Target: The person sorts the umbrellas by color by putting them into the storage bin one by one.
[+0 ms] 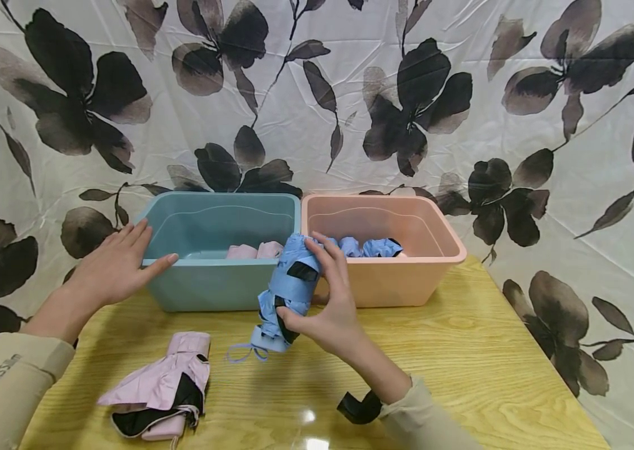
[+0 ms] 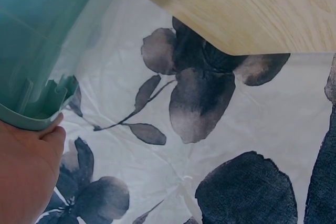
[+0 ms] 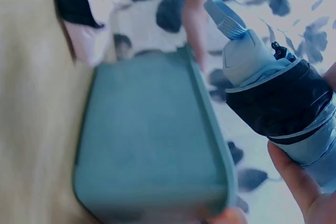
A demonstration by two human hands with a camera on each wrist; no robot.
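Note:
My right hand (image 1: 334,306) grips a folded blue umbrella (image 1: 296,281) with black patches, tilted in front of where the two bins meet. A thin wrist loop hangs from its lower end. In the right wrist view, the umbrella (image 3: 283,98) shows its handle end and a dark inner fold. My left hand (image 1: 111,265) rests on the left rim of the teal bin (image 1: 210,287), fingers extended. A loosely folded pink umbrella (image 1: 167,387) with black lining lies on the table near my left sleeve.
Rolled pink items (image 1: 255,250) lie inside the teal bin. The peach bin (image 1: 390,281) stands right beside it, holding rolled blue items (image 1: 381,248). Both stand on a wood-grain table (image 1: 463,375) before a floral cloth (image 1: 328,125). A black strap (image 1: 359,407) sits at my right wrist.

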